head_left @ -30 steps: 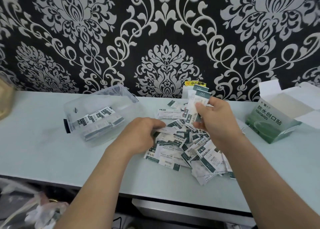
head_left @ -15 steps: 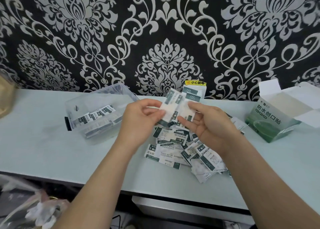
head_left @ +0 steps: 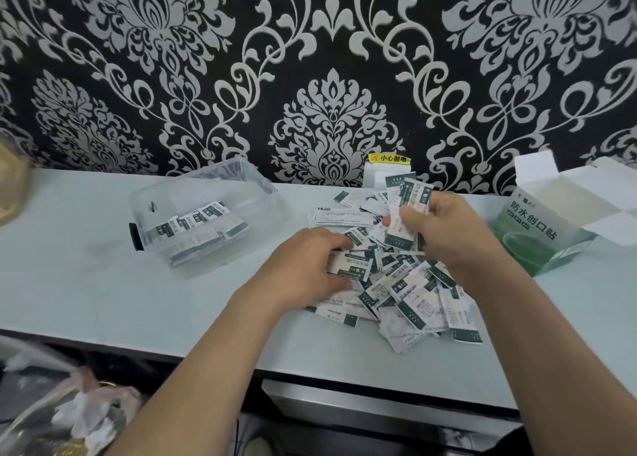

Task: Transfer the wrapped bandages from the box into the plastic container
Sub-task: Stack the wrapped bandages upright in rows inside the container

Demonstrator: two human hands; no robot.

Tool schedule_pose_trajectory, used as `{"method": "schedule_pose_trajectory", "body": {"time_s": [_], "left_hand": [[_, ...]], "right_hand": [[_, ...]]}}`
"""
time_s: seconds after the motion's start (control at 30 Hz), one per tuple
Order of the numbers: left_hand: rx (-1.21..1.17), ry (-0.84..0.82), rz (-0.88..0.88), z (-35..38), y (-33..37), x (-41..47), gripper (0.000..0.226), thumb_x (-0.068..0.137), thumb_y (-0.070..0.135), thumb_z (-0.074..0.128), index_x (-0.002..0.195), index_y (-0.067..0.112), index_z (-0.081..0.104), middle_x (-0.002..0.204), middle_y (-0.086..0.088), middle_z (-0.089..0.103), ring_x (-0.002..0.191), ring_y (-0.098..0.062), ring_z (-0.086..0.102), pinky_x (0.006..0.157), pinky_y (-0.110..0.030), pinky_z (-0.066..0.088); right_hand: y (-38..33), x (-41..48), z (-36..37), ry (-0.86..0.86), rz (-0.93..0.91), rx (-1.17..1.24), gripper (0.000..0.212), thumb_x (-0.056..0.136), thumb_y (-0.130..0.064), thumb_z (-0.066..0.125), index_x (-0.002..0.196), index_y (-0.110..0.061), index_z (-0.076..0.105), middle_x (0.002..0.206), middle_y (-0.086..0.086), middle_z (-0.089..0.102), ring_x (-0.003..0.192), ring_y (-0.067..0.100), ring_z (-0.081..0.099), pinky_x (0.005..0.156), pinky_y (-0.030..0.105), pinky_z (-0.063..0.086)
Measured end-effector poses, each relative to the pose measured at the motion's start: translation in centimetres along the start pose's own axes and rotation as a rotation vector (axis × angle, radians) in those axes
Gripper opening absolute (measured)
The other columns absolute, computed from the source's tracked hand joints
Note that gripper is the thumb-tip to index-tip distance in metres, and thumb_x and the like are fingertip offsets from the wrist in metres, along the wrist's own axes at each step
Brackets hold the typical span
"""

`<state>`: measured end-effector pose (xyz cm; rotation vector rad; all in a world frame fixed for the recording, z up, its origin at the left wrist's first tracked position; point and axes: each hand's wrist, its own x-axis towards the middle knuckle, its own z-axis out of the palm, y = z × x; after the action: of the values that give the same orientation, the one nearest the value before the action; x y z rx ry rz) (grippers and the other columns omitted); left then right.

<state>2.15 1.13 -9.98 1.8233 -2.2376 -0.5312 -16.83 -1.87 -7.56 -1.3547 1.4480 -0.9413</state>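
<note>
A heap of white-and-green wrapped bandages (head_left: 406, 290) lies loose on the pale table (head_left: 86, 283), right of centre. My right hand (head_left: 444, 228) grips a small upright stack of wrapped bandages (head_left: 405, 214) above the heap's far side. My left hand (head_left: 306, 266) is down on the heap's left part, fingers curled onto a wrapped bandage (head_left: 350, 264). The clear plastic container (head_left: 193, 214) stands to the left, open, with several wrapped bandages inside. The open green bandage box (head_left: 537, 235) lies on its side at the far right.
A black-and-silver patterned wall runs along the table's back edge. A white socket block with a yellow warning label (head_left: 389, 166) stands behind the heap. A tan object (head_left: 10, 186) sits at the far left edge. Crumpled plastic bags (head_left: 69, 414) lie below the table front.
Half a second ago both hands held bandages together above the heap. Since then my left hand has dropped onto the heap, and my right hand keeps the stack, shifted right.
</note>
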Motion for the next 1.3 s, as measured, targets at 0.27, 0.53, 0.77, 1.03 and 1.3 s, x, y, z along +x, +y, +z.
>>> {"method": "schedule_pose_trajectory", "body": {"time_s": [0.27,0.53,0.77,1.03,1.3], "left_hand": [[-0.097,0.063,-0.064,-0.9,-0.6,-0.1,0.054,0.073,0.029,0.083,0.123,0.026,0.065,0.117,0.005,0.061,0.108,-0.015,0.055,0.096,-0.03,0.043],[-0.482,0.173,-0.129,-2.6,-1.4,-1.1,0.039,0.066,0.018,0.087,0.095,0.038,0.069,0.086,0.018,0.064,0.082,-0.001,0.059,0.078,-0.014,0.046],[-0.437,0.413,-0.229,-0.7,1.1,-0.4,0.042,0.071,0.043,0.081,0.109,0.031,0.069,0.087,0.011,0.064,0.074,-0.014,0.064,0.07,-0.028,0.051],[-0.207,0.366,0.04,0.0,2.3,-0.8,0.075,0.067,0.046,0.08,0.134,0.034,0.048,0.121,0.01,0.046,0.113,-0.012,0.046,0.089,-0.025,0.042],[0.067,0.206,0.193,-0.3,1.9,-1.4,0.12,0.062,0.044,0.084,0.145,0.049,-0.002,0.157,0.014,-0.018,0.146,-0.015,-0.017,0.114,-0.038,0.024]], "right_hand": [[0.2,0.0,0.7,-0.108,0.119,0.356,0.031,0.097,0.011,0.038,0.114,-0.005,0.059,0.105,0.016,0.069,0.09,0.017,0.072,0.074,0.026,0.06],[0.2,0.4,1.9,-0.078,0.317,0.675,0.033,0.095,0.004,0.049,0.127,0.004,0.046,0.128,0.025,0.053,0.099,0.036,0.069,0.069,0.036,0.061],[-0.1,-1.0,5.4,-0.292,0.231,0.836,0.037,0.099,-0.024,0.052,0.122,0.005,0.058,0.121,0.023,0.065,0.1,0.026,0.068,0.092,0.04,0.055],[-0.5,-0.9,5.7,-0.137,0.196,0.591,0.019,0.1,-0.013,0.05,0.103,-0.004,0.066,0.092,0.016,0.073,0.079,0.027,0.071,0.064,0.038,0.059],[-0.3,-1.1,5.6,-0.295,0.037,0.209,0.016,0.092,-0.013,0.052,0.098,-0.011,0.067,0.093,0.016,0.074,0.093,0.033,0.07,0.081,0.048,0.055]]}}
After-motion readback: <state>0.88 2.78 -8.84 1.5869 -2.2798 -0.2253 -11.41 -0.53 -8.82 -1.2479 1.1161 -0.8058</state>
